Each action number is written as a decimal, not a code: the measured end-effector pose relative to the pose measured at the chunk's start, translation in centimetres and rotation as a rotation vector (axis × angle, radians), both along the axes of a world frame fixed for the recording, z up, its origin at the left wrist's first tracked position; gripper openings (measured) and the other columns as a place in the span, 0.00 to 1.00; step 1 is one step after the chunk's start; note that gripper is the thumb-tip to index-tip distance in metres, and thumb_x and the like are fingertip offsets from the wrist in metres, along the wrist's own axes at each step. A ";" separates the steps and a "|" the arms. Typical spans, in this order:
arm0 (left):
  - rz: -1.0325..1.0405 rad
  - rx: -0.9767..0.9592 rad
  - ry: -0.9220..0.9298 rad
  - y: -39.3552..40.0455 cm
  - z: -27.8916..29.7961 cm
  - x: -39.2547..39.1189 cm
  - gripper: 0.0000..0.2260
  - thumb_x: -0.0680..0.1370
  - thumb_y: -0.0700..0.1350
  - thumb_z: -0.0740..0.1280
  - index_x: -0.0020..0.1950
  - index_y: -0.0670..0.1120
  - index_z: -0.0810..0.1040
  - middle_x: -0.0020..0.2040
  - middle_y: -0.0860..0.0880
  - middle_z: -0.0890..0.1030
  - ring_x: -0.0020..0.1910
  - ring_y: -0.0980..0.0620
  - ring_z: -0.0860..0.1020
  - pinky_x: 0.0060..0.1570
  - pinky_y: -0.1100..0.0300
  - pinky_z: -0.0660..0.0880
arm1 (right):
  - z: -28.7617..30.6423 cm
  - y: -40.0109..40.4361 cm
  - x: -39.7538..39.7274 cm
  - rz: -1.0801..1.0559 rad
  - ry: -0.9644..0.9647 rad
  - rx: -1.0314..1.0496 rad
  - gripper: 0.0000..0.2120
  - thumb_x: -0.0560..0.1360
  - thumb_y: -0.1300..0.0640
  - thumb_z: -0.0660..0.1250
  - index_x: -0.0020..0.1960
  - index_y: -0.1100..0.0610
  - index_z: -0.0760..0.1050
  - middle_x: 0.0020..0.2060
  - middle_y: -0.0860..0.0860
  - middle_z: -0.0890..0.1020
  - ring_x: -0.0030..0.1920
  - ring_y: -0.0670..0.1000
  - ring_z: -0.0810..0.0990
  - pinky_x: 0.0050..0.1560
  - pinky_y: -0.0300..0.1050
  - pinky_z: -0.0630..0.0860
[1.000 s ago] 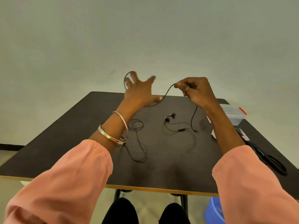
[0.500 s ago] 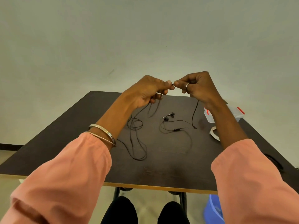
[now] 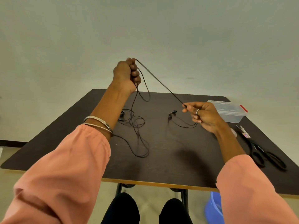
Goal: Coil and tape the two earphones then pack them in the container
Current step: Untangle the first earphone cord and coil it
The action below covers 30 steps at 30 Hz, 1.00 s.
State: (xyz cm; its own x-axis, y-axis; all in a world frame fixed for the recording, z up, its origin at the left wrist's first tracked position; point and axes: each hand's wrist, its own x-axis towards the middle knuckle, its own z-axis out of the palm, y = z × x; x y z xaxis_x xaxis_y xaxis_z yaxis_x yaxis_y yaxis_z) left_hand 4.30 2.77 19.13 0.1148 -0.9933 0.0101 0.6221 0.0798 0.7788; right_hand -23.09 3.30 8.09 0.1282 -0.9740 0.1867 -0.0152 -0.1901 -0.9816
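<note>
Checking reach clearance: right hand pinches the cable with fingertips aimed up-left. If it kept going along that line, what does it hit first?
Probably the left hand. The right hand points along the taut earphone cable, which runs straight to the raised left fist. Nothing else shows on that line, though depth from one view is uncertain.

Two black earphones (image 3: 135,126) (image 3: 181,120), one clear plastic container (image 3: 229,112) at two o'clock, one pair of black scissors (image 3: 262,151) at three o'clock, two silver bangles (image 3: 98,122).
</note>
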 end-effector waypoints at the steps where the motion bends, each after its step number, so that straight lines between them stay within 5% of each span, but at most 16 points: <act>1: 0.030 -0.020 0.070 -0.1 0.0 0.2 0.13 0.83 0.44 0.56 0.40 0.47 0.73 0.25 0.54 0.68 0.20 0.57 0.62 0.20 0.64 0.57 | -0.3 0.0 -0.2 -0.013 0.066 -0.004 0.08 0.76 0.66 0.65 0.53 0.65 0.80 0.42 0.57 0.85 0.25 0.45 0.66 0.23 0.34 0.62; 8: 0.161 -0.183 0.306 -0.9 0.6 1.8 0.14 0.83 0.46 0.56 0.42 0.46 0.76 0.26 0.54 0.68 0.20 0.58 0.61 0.20 0.65 0.57 | -1.5 -1.6 -0.8 -0.441 0.532 -0.168 0.07 0.78 0.63 0.65 0.48 0.63 0.81 0.40 0.56 0.83 0.40 0.50 0.81 0.46 0.39 0.77; 11: 0.173 -0.271 0.329 -0.9 1.1 2.2 0.14 0.83 0.46 0.56 0.43 0.46 0.77 0.27 0.54 0.69 0.20 0.57 0.62 0.21 0.64 0.58 | -0.3 -1.9 -0.7 -0.587 0.470 -0.332 0.08 0.78 0.65 0.63 0.45 0.59 0.81 0.39 0.52 0.83 0.42 0.48 0.81 0.48 0.40 0.77; 13: 0.174 -0.312 0.347 -1.0 1.7 2.4 0.14 0.83 0.46 0.57 0.43 0.45 0.77 0.27 0.53 0.69 0.20 0.57 0.61 0.21 0.64 0.58 | 0.5 -2.2 -0.8 -0.568 0.427 -0.345 0.07 0.77 0.65 0.64 0.45 0.59 0.80 0.38 0.53 0.83 0.37 0.44 0.79 0.46 0.38 0.78; 17: 0.159 -0.337 0.352 -1.3 3.2 1.8 0.13 0.83 0.45 0.58 0.43 0.44 0.78 0.27 0.52 0.70 0.20 0.57 0.60 0.21 0.64 0.57 | 0.3 -3.4 -1.3 -0.524 0.734 -0.339 0.05 0.75 0.58 0.70 0.46 0.59 0.83 0.39 0.53 0.84 0.41 0.50 0.81 0.49 0.49 0.78; 22: 0.098 -0.346 0.330 -1.9 5.2 -0.2 0.13 0.83 0.45 0.58 0.44 0.44 0.78 0.27 0.53 0.70 0.19 0.58 0.60 0.20 0.64 0.57 | 2.8 -4.5 -0.9 -0.323 1.032 -0.103 0.07 0.72 0.58 0.74 0.43 0.63 0.81 0.36 0.54 0.82 0.34 0.49 0.80 0.42 0.45 0.78; 25: 0.052 -0.334 0.330 -2.2 6.1 -1.5 0.12 0.83 0.45 0.58 0.45 0.45 0.79 0.27 0.53 0.70 0.19 0.57 0.60 0.19 0.65 0.58 | 5.1 -4.9 -0.7 -0.428 0.750 -0.147 0.03 0.75 0.69 0.67 0.42 0.65 0.78 0.34 0.56 0.80 0.24 0.44 0.78 0.31 0.38 0.80; 30: -0.019 -0.296 0.316 -2.6 6.4 -2.7 0.12 0.83 0.45 0.58 0.45 0.44 0.79 0.26 0.53 0.70 0.19 0.57 0.60 0.19 0.65 0.58 | 7.2 -5.3 -1.3 -0.653 0.504 -0.617 0.10 0.75 0.72 0.61 0.51 0.66 0.79 0.41 0.56 0.81 0.41 0.50 0.78 0.41 0.23 0.72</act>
